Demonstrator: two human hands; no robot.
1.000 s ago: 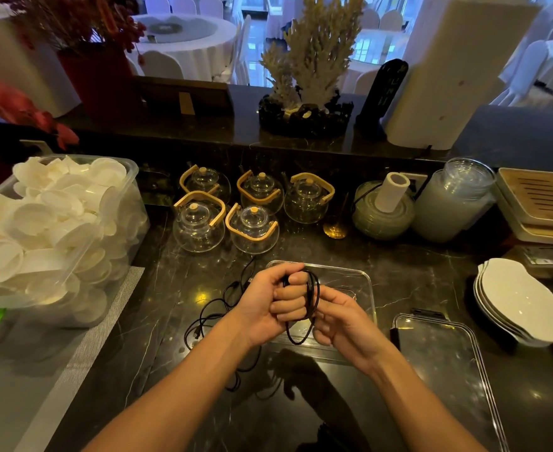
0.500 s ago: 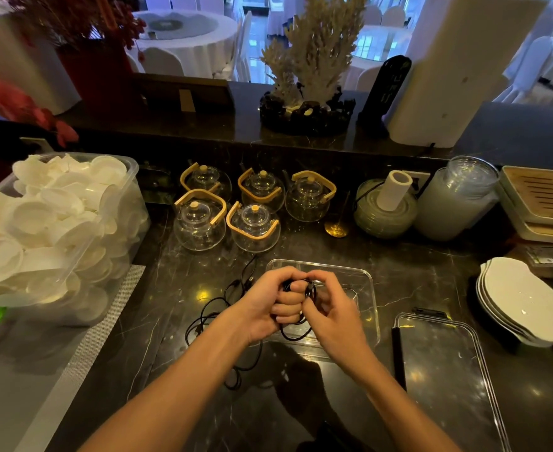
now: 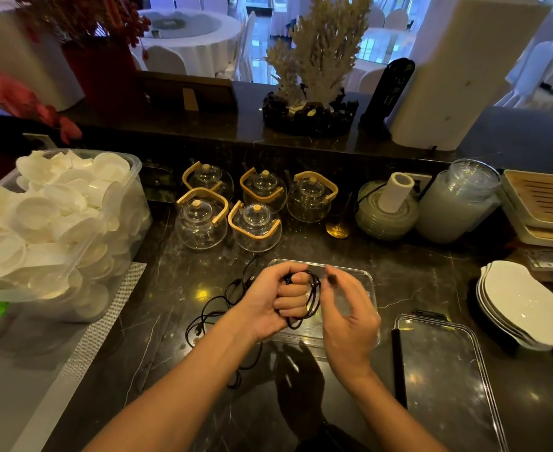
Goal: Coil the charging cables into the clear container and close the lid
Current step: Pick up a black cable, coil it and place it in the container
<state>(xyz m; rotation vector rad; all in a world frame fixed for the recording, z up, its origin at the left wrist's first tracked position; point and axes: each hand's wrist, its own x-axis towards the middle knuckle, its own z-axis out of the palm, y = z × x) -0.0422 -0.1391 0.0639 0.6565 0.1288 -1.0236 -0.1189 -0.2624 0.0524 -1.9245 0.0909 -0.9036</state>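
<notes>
Black cable (image 3: 312, 298) looped around left hand (image 3: 273, 301), right hand (image 3: 350, 316) beside, over clear container (image 3: 366, 277)

Dim counter, bright daylight behind.
Glare spots speckle the dark marble counter (image 3: 177, 288); right hand (image 3: 346, 318) motion-blurred; hand shadows fall below; wide-angle edges bend.
</notes>
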